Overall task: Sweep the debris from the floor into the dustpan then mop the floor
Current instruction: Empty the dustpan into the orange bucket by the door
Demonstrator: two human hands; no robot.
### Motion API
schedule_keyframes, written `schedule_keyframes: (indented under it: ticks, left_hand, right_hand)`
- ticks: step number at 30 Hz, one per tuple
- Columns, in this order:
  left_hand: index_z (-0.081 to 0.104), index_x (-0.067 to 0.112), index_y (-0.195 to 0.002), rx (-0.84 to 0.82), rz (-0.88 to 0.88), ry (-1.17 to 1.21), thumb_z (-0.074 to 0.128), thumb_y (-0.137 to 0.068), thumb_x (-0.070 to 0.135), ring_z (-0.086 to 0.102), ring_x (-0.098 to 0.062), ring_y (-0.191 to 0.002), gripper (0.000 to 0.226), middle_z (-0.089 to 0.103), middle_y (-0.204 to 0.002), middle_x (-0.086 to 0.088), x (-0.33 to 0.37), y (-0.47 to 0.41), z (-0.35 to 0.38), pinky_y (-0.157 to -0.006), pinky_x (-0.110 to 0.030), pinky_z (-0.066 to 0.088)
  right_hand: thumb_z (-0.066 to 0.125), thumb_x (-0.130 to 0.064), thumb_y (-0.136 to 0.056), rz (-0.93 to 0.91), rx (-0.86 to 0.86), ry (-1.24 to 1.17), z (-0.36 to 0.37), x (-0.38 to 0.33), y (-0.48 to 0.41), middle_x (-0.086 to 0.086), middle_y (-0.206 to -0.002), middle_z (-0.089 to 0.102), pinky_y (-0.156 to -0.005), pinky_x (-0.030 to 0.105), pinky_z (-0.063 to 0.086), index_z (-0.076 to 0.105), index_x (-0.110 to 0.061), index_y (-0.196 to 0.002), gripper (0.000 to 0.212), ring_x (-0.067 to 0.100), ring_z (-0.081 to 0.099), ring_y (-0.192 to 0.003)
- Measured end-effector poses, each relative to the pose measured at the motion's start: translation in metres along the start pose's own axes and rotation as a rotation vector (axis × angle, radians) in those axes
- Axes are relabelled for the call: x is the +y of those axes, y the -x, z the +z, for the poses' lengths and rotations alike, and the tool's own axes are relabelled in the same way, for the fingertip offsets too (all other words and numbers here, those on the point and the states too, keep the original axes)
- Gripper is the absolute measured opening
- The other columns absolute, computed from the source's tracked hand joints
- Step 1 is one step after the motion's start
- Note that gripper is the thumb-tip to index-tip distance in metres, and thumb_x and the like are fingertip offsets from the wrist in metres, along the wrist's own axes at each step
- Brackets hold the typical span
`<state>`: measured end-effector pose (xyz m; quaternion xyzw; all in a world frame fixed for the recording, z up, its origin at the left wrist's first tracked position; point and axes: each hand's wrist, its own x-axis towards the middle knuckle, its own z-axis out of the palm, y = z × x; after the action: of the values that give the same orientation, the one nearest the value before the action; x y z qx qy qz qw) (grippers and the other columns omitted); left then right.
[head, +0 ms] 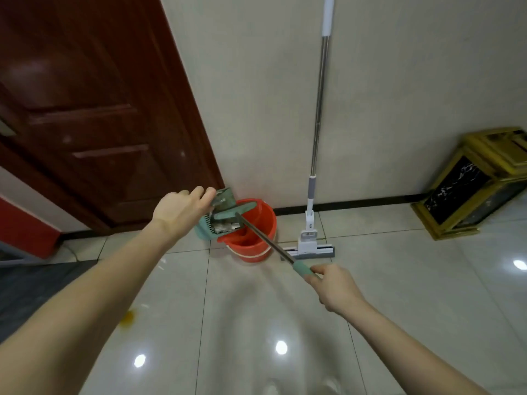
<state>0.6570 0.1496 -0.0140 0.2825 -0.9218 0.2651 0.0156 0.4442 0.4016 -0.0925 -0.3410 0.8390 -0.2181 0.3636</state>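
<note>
Red plastic marks the bucket [251, 246], which stands at the far edge of the floor [256, 309], close to the wall and beside the door [85, 109]. The teal dustpan [204, 228] is held tilted over the bucket's rim, with pale debris showing inside it. The sweeping stage therefore looks finished, and the step in hand appears to be emptying the pan. Mopping has not begun. The mop [319, 109] leans upright against the wall just right of the bucket, its head flat on the floor and neither hand on it. An orange stain [127, 317] shows on the tiles near the floor's left edge, so at least 1 mark is left to clean. The left hand [182, 209] reaches forward with the arm nearly straight, its grip clamped on the dustpan's raised upper edge. The right hand [333, 286] sits lower and nearer the person, its grip closed round the green sleeve at the end of the dustpan handle [265, 238], which slants up towards the bucket. A gold and black bin [470, 183] stands at the floor's far right edge.
</note>
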Motion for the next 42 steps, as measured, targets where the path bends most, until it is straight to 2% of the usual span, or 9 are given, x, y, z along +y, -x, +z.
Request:
schedule_keyframes:
  ticks: [6,10,19,24,27,31,35,38,42]
  left_hand:
    - [0.062,0.006,-0.101,0.041,0.191,-0.075,0.074,-0.081,0.024,0.050,-0.026,-0.041,0.029,0.055,-0.068,-0.008,0.023,-0.024,0.007,-0.037,-0.024,0.027]
    - [0.061,0.009,-0.106,-0.035,0.211,-0.136,0.076,-0.078,0.021,0.054,-0.025,-0.045,0.034,0.057,-0.072,-0.006,0.032,-0.030,0.009,-0.039,-0.026,0.027]
    - [0.060,0.002,-0.107,-0.032,0.243,-0.092,0.070,-0.083,0.017,0.055,-0.029,-0.045,0.030,0.059,-0.074,-0.013,0.030,-0.042,0.004,-0.039,-0.026,0.029]
    - [0.057,0.010,-0.111,-0.073,0.296,-0.142,0.073,-0.081,0.017,0.054,-0.027,-0.048,0.035,0.058,-0.079,-0.007,0.030,-0.039,0.012,-0.039,-0.027,0.032]
    - [0.062,0.009,-0.105,-0.066,0.300,-0.134,0.081,-0.071,0.014,0.052,-0.026,-0.044,0.039,0.058,-0.074,-0.007,0.030,-0.038,0.015,-0.038,-0.024,0.031]
    - [0.061,0.006,-0.105,-0.048,0.287,-0.115,0.080,-0.074,0.016,0.051,-0.027,-0.043,0.037,0.056,-0.072,-0.008,0.031,-0.040,0.016,-0.039,-0.024,0.026]
    - [0.060,0.004,-0.104,-0.028,0.286,-0.093,0.078,-0.076,0.018,0.051,-0.028,-0.042,0.036,0.055,-0.071,-0.011,0.030,-0.042,0.018,-0.039,-0.023,0.024]
    - [0.060,0.005,-0.103,-0.010,0.333,-0.070,0.076,-0.080,0.018,0.051,-0.028,-0.042,0.031,0.056,-0.071,-0.011,0.032,-0.041,0.019,-0.038,-0.024,0.027]
    - [0.053,0.005,-0.103,0.009,0.339,-0.056,0.074,-0.081,0.017,0.049,-0.028,-0.041,0.032,0.055,-0.070,-0.011,0.033,-0.040,0.020,-0.037,-0.024,0.030]
  right_hand:
    - [0.052,-0.039,-0.096,-0.049,0.007,0.066,-0.003,-0.014,-0.017,0.008,-0.080,0.066,-0.062,0.031,0.048,0.070,-0.022,-0.093,0.025,0.028,0.062,-0.076]
    - [0.051,-0.029,-0.096,-0.059,0.022,0.184,0.004,-0.025,-0.035,0.011,-0.099,0.069,-0.070,0.032,0.049,0.070,-0.017,-0.110,0.026,0.030,0.065,-0.091]
    - [0.046,-0.015,-0.099,-0.141,0.089,0.637,-0.008,0.001,-0.046,0.009,-0.106,0.066,-0.066,0.033,0.044,0.060,-0.015,-0.117,0.023,0.029,0.065,-0.096]
    - [0.043,-0.027,-0.100,-0.128,0.085,0.493,-0.028,0.001,-0.044,0.008,-0.097,0.062,-0.065,0.033,0.045,0.058,-0.022,-0.116,0.022,0.029,0.060,-0.083]
    - [0.048,-0.026,-0.099,-0.087,0.103,0.392,-0.024,-0.010,-0.043,0.012,-0.101,0.066,-0.066,0.031,0.044,0.065,-0.014,-0.114,0.025,0.032,0.062,-0.091]
    - [0.047,-0.022,-0.099,-0.105,0.095,0.375,0.000,-0.020,-0.038,0.012,-0.105,0.067,-0.072,0.033,0.048,0.065,-0.015,-0.117,0.027,0.032,0.064,-0.096]
    - [0.045,-0.014,-0.097,-0.142,0.078,0.577,0.022,-0.012,-0.035,0.010,-0.105,0.067,-0.067,0.033,0.044,0.062,-0.014,-0.119,0.028,0.030,0.065,-0.095]
    - [0.043,-0.013,-0.098,-0.142,0.080,0.699,0.015,0.008,-0.036,0.009,-0.109,0.067,-0.071,0.034,0.046,0.060,-0.015,-0.123,0.030,0.031,0.065,-0.100]
    - [0.041,-0.018,-0.100,-0.156,0.144,0.725,-0.015,0.028,-0.043,0.008,-0.105,0.065,-0.066,0.034,0.043,0.054,-0.020,-0.124,0.027,0.031,0.065,-0.094]
